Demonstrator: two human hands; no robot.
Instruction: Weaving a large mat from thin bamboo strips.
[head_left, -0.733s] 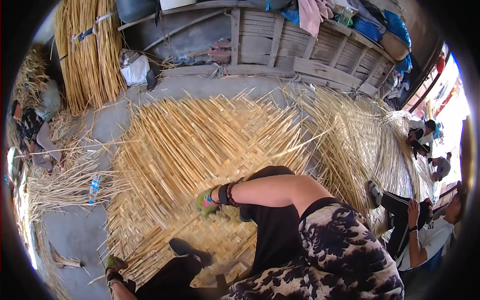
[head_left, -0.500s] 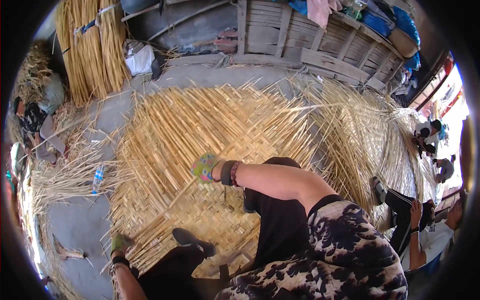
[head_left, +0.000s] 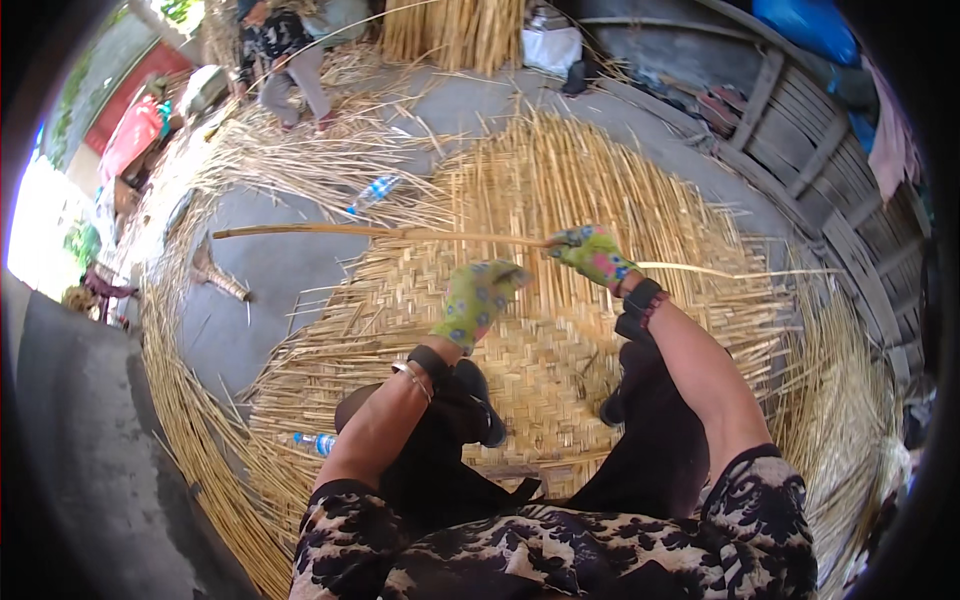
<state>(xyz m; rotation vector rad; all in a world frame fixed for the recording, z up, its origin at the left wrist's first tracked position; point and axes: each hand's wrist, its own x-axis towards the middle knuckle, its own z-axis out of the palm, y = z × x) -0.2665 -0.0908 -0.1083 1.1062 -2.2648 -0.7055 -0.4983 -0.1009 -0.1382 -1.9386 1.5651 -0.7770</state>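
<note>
The right hand point(head_left: 592, 256), in a green floral glove, is gripping a long reed strip point(head_left: 400, 233). The strip is running crosswise above the woven mat point(head_left: 530, 360), its thicker end reaching out to the left past the mat's edge and its paler, thinner end to the right. The left hand point(head_left: 478, 303), gloved alike, is hovering just on the near side of the strip with its fingers curling; it is blurring, and I cannot tell whether it is holding anything.

Below the hands, two dark shoes point(head_left: 485, 405) are resting on the mat, whose far part is showing long, unwoven reeds. Just beyond its far left edge, a water bottle point(head_left: 374, 194) is lying by loose reeds point(head_left: 300, 160); another bottle point(head_left: 315, 442) is lying near left. Farther off, a co-worker point(head_left: 285, 60) in grey trousers is standing among reeds. Tall reed bundles point(head_left: 455, 35) are standing at the far side, with a white bag point(head_left: 552, 48) sitting just to their right. At far right, a slatted wooden frame point(head_left: 830, 155) is standing, with pink cloth point(head_left: 893, 150) hanging there.
</note>
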